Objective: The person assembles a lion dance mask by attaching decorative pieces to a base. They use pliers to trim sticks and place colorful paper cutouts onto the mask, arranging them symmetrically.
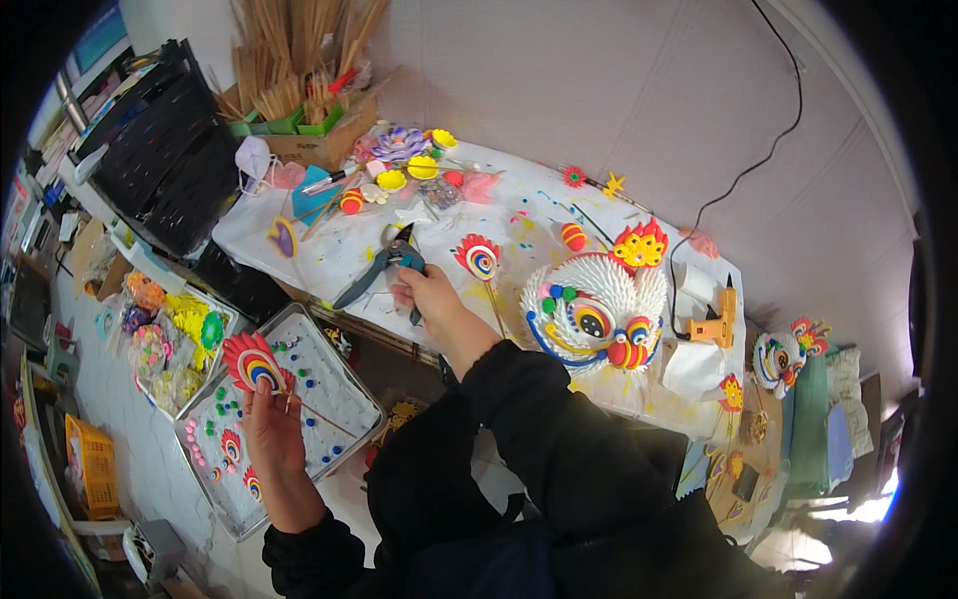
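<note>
My left hand (pixel 273 424) is closed on a red flame-edged eye piece (pixel 255 361), ringed in white, yellow and blue and mounted on a thin stick. It is above the metal tray (pixel 371 391), which holds rows of small coloured balls and similar eye pieces. My right hand (pixel 431 297) has its fingers round a handle of the dark grey pruning shears (pixel 371 277) at the table's front edge. Just right of that hand lies another flame-edged eye piece (pixel 481 260) on a stick. Further right sits a white scaled lion head (pixel 589 309) with a red-and-yellow crest.
An orange glue gun (pixel 715 317) with a black cord (pixel 733 185) stands at the table's right. Yellow cups (pixel 423 167), a purple flower (pixel 401 143) and bundled sticks (pixel 299 60) are at the back. A bin of coloured pieces (pixel 170 334) stands left of the tray.
</note>
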`<state>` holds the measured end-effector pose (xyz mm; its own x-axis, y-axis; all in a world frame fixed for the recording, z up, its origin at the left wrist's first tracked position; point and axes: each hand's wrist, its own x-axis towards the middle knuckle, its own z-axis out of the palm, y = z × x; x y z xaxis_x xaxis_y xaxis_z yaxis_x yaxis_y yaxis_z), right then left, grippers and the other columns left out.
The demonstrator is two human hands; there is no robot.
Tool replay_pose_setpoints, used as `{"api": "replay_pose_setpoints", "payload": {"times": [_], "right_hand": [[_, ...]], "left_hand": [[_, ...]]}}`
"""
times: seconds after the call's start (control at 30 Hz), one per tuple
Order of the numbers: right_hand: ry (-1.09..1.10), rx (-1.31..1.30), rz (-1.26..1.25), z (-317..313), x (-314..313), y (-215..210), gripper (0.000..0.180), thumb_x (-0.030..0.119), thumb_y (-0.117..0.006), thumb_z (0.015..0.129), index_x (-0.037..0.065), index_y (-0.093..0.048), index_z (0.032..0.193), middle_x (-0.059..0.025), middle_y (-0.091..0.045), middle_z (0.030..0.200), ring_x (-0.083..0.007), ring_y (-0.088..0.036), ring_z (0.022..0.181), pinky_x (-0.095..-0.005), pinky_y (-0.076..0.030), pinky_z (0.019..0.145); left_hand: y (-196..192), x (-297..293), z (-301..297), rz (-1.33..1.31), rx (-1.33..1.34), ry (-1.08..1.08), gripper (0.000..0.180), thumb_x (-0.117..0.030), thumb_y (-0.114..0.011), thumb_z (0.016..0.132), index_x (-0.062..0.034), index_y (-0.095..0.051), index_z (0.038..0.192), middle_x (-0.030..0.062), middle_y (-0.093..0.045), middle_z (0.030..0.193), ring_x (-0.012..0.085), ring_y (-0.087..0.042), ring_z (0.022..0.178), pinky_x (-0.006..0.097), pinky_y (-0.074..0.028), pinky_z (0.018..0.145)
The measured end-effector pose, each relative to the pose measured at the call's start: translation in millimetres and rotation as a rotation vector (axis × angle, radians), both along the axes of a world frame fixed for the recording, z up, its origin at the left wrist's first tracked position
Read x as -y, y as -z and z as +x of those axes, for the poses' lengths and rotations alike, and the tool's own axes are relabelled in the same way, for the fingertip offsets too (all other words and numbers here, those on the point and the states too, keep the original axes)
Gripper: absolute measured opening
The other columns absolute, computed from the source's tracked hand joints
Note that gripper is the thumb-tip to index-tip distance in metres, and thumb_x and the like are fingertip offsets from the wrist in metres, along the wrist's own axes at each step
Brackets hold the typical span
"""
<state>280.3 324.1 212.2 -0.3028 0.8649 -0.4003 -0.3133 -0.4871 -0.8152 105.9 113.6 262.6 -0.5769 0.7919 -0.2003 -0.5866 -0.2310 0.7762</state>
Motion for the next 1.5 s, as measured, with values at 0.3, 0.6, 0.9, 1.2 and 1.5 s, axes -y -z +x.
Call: {"api": "replay_pose_setpoints", "payload": {"times": [0.3,0.6,0.9,1.2,1.5], "right_hand": [[-0.308,0.038,0.356,156.7,174.5,-15.7,0.034,0.01,-0.054,0.088,0.002,-0.048,0.121,-0.0067,-0.055,0.112,-0.0144,-0.051,0.103,-0.0254,-0.04,0.088],[0.303,0.343,0.257,325.2,258.2,-29.8,0.029,0.016,-0.051,0.089,0.003,-0.049,0.115,-0.0084,-0.058,0.1,-0.0131,-0.053,0.082,-0.0264,-0.043,0.074],[0.132,0.238,0.124,294.2,266.3,-5.4,0.027,0.014,-0.048,0.09,0.004,-0.047,0.115,-0.0057,-0.056,0.1,-0.0132,-0.052,0.088,-0.0273,-0.042,0.078],[-0.057,0.372,-0.01,269.1,275.2,29.4,0.03,0.012,-0.052,0.088,0.003,-0.046,0.116,-0.0093,-0.057,0.1,-0.0139,-0.053,0.085,-0.0274,-0.043,0.078],[-0.211,0.211,0.286,244.9,255.5,-28.9,0.042,0.009,-0.06,0.082,-0.001,-0.045,0.12,-0.0113,-0.056,0.108,-0.0168,-0.053,0.095,-0.0291,-0.039,0.087]], "left_hand": [[1.3,-38.8,102.5,0.04,0.214,0.491,0.037,-0.026,-0.051,0.09,-0.0042,-0.044,0.119,0.013,-0.055,0.111,0.0251,-0.051,0.108,0.033,-0.045,0.084],[-47.8,25.3,6.6,0.39,-0.113,0.158,0.03,-0.025,-0.049,0.09,-0.0031,-0.052,0.111,0.0085,-0.061,0.101,0.0217,-0.057,0.094,0.035,-0.046,0.081],[10.5,98.3,-31.6,-0.112,-0.143,-0.224,0.019,-0.023,-0.056,0.087,-0.0055,-0.054,0.095,0.0056,-0.059,0.082,0.0123,-0.057,0.072,0.026,-0.046,0.065],[132.2,63.3,33.0,-0.442,-0.241,0.167,0.027,-0.021,-0.066,0.079,-0.0082,-0.058,0.1,-0.0004,-0.061,0.088,0.0092,-0.056,0.076,0.023,-0.04,0.068],[34.3,26.9,99.6,0.119,-0.086,0.36,0.037,-0.005,-0.064,0.077,-0.0037,-0.051,0.112,0.0065,-0.058,0.106,0.0158,-0.056,0.096,0.031,-0.045,0.083]]}}
